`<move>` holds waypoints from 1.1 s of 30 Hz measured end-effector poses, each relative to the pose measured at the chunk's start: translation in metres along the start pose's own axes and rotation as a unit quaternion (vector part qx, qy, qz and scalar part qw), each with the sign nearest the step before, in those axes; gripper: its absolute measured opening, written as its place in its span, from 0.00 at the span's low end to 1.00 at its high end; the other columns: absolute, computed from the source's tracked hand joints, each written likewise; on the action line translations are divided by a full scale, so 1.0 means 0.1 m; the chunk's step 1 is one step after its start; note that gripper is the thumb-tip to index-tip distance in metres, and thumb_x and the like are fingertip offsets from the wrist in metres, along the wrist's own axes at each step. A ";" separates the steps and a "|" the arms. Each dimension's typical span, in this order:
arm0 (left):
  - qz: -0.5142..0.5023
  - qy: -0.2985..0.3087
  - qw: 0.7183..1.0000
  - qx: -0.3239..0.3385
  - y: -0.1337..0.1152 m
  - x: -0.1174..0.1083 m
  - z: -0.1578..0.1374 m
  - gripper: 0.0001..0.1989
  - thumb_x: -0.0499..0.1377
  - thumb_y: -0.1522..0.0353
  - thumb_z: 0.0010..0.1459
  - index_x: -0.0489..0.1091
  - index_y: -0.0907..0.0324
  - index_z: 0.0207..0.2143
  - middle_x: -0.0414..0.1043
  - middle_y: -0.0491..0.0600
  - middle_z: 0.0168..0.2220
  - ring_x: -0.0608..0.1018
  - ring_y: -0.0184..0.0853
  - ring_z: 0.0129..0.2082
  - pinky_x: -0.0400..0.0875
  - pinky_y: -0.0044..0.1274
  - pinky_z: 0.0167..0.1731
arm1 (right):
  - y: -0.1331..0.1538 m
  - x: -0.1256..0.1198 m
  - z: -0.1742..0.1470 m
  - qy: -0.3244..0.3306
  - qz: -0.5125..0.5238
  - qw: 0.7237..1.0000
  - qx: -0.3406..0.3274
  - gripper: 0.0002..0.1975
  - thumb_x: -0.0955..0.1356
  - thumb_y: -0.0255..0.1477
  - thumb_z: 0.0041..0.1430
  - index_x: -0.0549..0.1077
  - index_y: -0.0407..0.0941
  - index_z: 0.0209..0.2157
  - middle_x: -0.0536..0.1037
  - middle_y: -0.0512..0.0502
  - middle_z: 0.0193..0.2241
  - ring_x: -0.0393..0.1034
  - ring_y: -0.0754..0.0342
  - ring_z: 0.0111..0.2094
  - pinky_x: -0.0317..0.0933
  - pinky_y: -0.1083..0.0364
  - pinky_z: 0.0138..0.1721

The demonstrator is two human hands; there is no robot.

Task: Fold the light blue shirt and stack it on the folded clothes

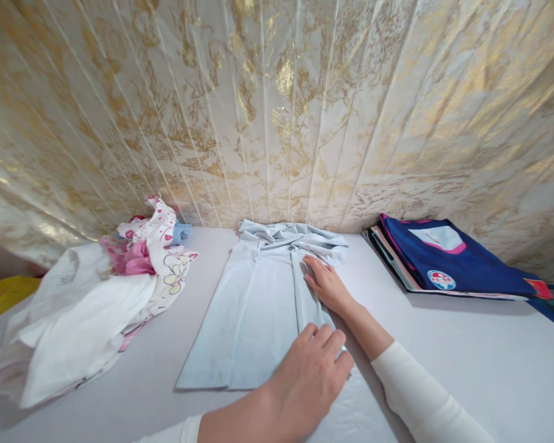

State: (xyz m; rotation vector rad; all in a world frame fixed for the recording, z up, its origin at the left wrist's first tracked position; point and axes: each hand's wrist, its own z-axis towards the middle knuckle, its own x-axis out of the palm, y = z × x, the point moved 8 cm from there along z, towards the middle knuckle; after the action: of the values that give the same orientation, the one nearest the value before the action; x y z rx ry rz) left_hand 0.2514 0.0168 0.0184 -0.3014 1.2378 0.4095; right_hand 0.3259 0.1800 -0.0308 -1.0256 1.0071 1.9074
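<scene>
A pale blue shirt (258,314) lies lengthwise in front of me, its right side folded inward in a long strip. The top end is bunched up against the curtain. My right hand (327,284) rests on the upper part of that folded strip, fingers stretched out over the cloth. Nearer to me, my left hand (311,369) crosses over the lower right corner of the shirt. Its fingers are curled down at the edge of the fabric, and their tips are hidden from view. A ring shows on one finger.
Rumpled white clothes (87,314) lie on the left, with pink and flower-printed pieces behind. On the right is a stack of folded clothes topped by a navy garment (466,258). Yellow cloth (4,295) shows at the far left. A gold-patterned curtain (268,111) borders the white surface (471,357).
</scene>
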 end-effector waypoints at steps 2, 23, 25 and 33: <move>-0.006 -0.026 0.999 0.023 -0.07 0.04 0.02 0.07 0.57 0.73 0.63 0.62 0.59 0.32 0.64 0.46 0.34 0.67 0.37 0.35 0.61 0.29 0.33 | -0.01 0.01 0.00 0.004 -0.005 1.000 0.001 0.20 0.59 0.29 0.66 0.62 0.44 0.58 0.65 0.37 0.61 0.60 0.48 0.61 0.60 0.46 0.56; -0.076 0.048 0.994 -0.064 0.02 0.10 -0.36 0.12 0.59 0.65 0.63 0.66 0.62 0.45 0.69 0.51 0.45 0.70 0.41 0.42 0.66 0.31 0.39 | 0.29 0.10 -0.07 0.055 -0.067 0.996 -0.031 0.26 0.61 0.36 0.67 0.61 0.40 0.62 0.56 0.35 0.65 0.47 0.44 0.67 0.50 0.43 0.62; -0.110 0.066 0.989 -0.074 0.10 0.04 -0.42 0.10 0.61 0.66 0.62 0.67 0.60 0.44 0.69 0.49 0.45 0.70 0.40 0.43 0.66 0.31 0.41 | 0.40 0.10 -0.09 0.067 -0.066 0.995 -0.034 0.27 0.61 0.37 0.67 0.59 0.41 0.63 0.55 0.35 0.66 0.48 0.44 0.67 0.51 0.43 0.62; -0.123 0.044 0.985 -0.115 0.38 -0.08 -0.54 0.09 0.56 0.79 0.61 0.68 0.58 0.39 0.69 0.47 0.43 0.71 0.36 0.40 0.65 0.27 0.41 | 0.70 -0.14 -0.18 0.068 -0.015 0.992 -0.101 0.23 0.59 0.20 0.64 0.65 0.45 0.59 0.62 0.39 0.63 0.49 0.46 0.66 0.55 0.44 0.58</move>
State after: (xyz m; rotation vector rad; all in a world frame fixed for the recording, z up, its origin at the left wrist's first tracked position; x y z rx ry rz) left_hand 0.1858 0.0259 0.0093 -0.6685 1.2233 0.3279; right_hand 0.2768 0.1316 -0.0047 -1.2942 0.8791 1.9667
